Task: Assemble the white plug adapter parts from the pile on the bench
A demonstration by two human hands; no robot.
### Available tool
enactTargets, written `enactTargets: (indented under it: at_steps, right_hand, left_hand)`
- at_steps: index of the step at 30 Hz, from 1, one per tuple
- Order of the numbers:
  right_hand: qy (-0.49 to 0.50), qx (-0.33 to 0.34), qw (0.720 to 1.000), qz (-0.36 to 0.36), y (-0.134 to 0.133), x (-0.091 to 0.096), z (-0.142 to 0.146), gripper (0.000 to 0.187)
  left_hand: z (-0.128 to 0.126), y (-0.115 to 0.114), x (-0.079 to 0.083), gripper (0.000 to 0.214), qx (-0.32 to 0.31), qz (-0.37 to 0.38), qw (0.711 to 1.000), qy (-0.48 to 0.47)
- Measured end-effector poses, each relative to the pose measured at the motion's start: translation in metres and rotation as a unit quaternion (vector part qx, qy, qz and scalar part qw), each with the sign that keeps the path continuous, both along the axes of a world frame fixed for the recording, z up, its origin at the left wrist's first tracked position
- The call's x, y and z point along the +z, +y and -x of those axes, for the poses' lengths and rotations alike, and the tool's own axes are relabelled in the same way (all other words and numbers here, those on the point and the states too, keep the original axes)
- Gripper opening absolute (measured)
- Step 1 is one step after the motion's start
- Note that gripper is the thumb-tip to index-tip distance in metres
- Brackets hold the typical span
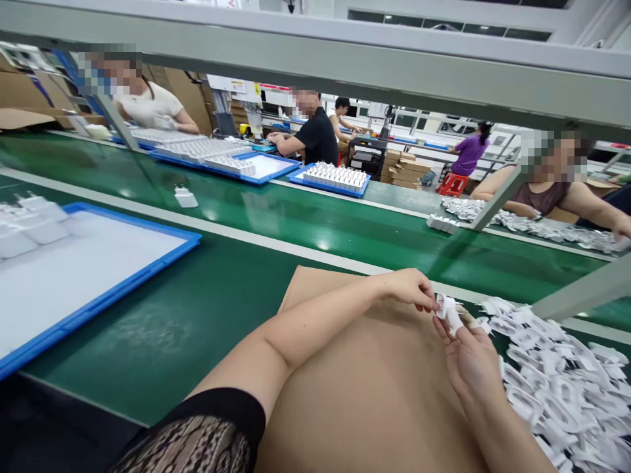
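Observation:
My left hand [407, 290] and my right hand [468, 361] meet above the far edge of a brown cardboard sheet [355, 394]. Between their fingertips is a small white plastic part [447, 314], probably a power adapter piece, partly hidden by my fingers. Just to the right of my right hand lies a heap of similar white plastic parts [557, 387]. My left forearm rests across the cardboard, and a black lace sleeve [197, 440] shows at the bottom.
A blue-rimmed tray [118, 295] with white adapters [34, 223] lies on the green bench [162, 355] to my left. A grey metal bar [315, 52] crosses above. Beyond it, co-workers [308, 128] sit at another bench with blue trays [329, 180].

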State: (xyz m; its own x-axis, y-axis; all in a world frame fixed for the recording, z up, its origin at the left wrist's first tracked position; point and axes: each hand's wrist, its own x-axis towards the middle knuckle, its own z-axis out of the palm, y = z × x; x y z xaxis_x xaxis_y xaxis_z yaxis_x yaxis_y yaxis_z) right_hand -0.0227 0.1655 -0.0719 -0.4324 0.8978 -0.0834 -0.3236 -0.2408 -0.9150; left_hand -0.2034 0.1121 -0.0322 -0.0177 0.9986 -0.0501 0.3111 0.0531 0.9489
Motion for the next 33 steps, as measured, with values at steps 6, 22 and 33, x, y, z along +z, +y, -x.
enactTargets:
  at_steps: [6, 22, 33]
  right_hand:
    - [-0.033, 0.026, 0.999, 0.012, 0.003, -0.002, -0.001, 0.048]
    - [-0.016, 0.048, 0.995, -0.087, -0.009, -0.004, -0.002, 0.036]
    - [-0.022, 0.052, 0.982, -0.181, -0.014, -0.01, 0.001, 0.041]
  left_hand:
    - [0.002, -0.003, 0.004, 0.015, -0.015, -0.005, 0.999, -0.031]
    - [0.004, -0.035, 0.043, 0.025, 0.089, 0.019, 0.991, 0.096]
    - [-0.003, -0.032, 0.04, 0.025, -0.049, 0.002, 0.984, 0.172]
